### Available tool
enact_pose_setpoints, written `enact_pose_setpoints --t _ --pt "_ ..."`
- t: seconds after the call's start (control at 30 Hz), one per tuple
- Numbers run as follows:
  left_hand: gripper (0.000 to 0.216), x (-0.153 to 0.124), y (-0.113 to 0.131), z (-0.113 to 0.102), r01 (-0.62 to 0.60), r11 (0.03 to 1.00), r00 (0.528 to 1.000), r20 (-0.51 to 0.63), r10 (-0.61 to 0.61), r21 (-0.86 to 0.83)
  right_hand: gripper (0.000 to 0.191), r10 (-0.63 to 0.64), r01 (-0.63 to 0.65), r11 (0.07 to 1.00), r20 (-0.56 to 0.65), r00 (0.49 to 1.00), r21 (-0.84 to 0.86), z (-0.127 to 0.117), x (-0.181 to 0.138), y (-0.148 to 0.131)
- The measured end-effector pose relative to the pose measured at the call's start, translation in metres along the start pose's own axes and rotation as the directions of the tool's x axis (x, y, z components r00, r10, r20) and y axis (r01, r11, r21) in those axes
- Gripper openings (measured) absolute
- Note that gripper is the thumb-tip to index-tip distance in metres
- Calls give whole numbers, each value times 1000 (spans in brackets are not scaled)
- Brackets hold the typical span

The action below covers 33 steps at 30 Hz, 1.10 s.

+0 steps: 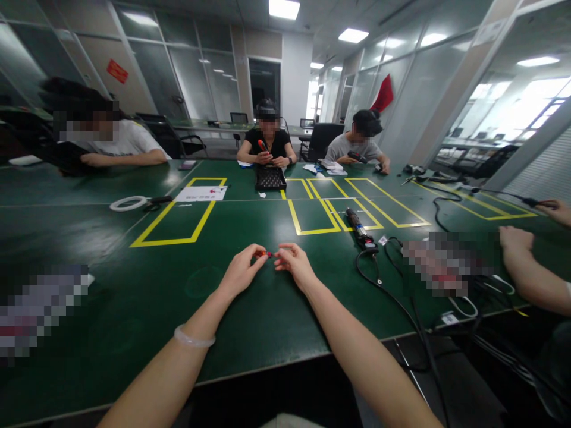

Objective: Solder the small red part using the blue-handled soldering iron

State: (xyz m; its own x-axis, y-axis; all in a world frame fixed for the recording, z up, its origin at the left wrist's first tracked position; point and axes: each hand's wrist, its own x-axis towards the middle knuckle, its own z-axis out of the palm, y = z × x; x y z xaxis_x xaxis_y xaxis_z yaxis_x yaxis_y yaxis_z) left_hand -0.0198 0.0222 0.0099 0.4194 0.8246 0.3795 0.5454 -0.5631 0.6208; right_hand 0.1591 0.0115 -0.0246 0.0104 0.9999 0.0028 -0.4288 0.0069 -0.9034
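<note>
My left hand [242, 270] and my right hand [292, 261] meet over the green table [134, 297], a little above its surface. Both pinch a small red part [266, 254] between their fingertips, the left from one end and the right from the other. The part is too small to make out further. A pale bracelet [193, 339] circles my left wrist.
A corded electric screwdriver [360, 230] lies right of my hands, its black cable [392, 297] trailing to the table edge. Yellow tape boxes [178, 211] mark the table. A black tray [270, 177], a white ring [128, 203] and paper [201, 193] lie farther off. Other people sit around; a neighbour's arm [526, 267] rests at right.
</note>
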Motion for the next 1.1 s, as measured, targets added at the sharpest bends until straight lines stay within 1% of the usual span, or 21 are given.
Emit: enact_pose_setpoints --t 0.07,0.13,0.2,0.23,0.27,0.3,0.33,0.37,0.4,0.43,0.47,0.5,0.53,0.57,0.6,0.63,0.7,0.8,0.97,1.1 --pt "24 0 1 -1 11 1000 1000 0 -11 5 43 -59 56 998 -96 994 -35 -10 5 -9" --pt "24 -1 2 -3 18 1000 1000 4 -18 9 41 -125 104 987 -173 977 -123 -25 11 -23" --pt "24 -1 3 -5 20 1000 1000 4 -20 11 39 -223 153 942 -215 951 -298 -48 19 -44" --pt "25 -2 4 -6 21 1000 1000 2 -21 9 38 -295 182 886 -215 931 -426 -62 23 -57" --pt "25 -2 5 -6 23 1000 1000 2 -23 6 38 -375 202 796 -203 905 -571 -79 26 -70" --pt "25 -2 6 -7 24 1000 1000 2 -24 1 38 -456 201 664 -177 872 -720 -97 28 -83" --pt "25 -2 7 -8 24 1000 1000 2 -24 -3 40 -522 167 501 -143 841 -849 -116 29 -95" --pt "24 -3 8 -8 22 1000 1000 3 -22 -6 42 -554 81 324 -119 824 -943 -136 28 -106" --pt "24 -3 8 -8 19 1000 1000 4 -19 -8 46 -570 -56 170 -145 809 -984 -155 27 -116" --pt "23 -3 8 -9 16 1000 1000 6 -16 -9 50 -562 -195 58 -194 804 -979 -174 25 -123" --pt "23 -3 8 -9 14 1000 1000 8 -14 -10 56 -529 -303 -18 -248 812 -953 -191 22 -128" --pt "22 -3 8 -9 12 1000 1000 10 -12 -12 60 -479 -377 -69 -301 825 -924 -206 20 -131" --pt "22 -4 7 -9 11 1000 1000 13 -10 -14 62 -406 -423 -98 -352 843 -901 -218 18 -132" --pt "22 -4 6 -8 9 1000 1000 14 -9 -16 62 -330 -446 -106 -392 859 -889 -227 17 -131" --pt "21 -3 5 -8 7 1000 1000 14 -6 -19 60 -272 -448 -106 -407 872 -888 -233 17 -129" --pt "21 -3 4 -8 2 1000 1000 14 -2 -23 57 -235 -440 -102 -408 882 -892 -236 18 -127" --pt "21 -3 2 -7 -7 1000 1000 9 7 -29 52 -228 -416 -90 -388 893 -905 -232 21 -120" --pt "20 -3 0 -7 -19 999 1000 -6 19 -31 50 -249 -394 -66 -368 896 -917 -212 25 -110" --pt "20 -3 0 -7 -38 999 999 -16 38 -20 47 -211 -319 -14 -309 927 -948 -162 17 -87" --pt "19 -4 1 -8 -50 999 998 -23 50 -14 45 -154 -189 27 -190 970 -982 -110 3 -65"
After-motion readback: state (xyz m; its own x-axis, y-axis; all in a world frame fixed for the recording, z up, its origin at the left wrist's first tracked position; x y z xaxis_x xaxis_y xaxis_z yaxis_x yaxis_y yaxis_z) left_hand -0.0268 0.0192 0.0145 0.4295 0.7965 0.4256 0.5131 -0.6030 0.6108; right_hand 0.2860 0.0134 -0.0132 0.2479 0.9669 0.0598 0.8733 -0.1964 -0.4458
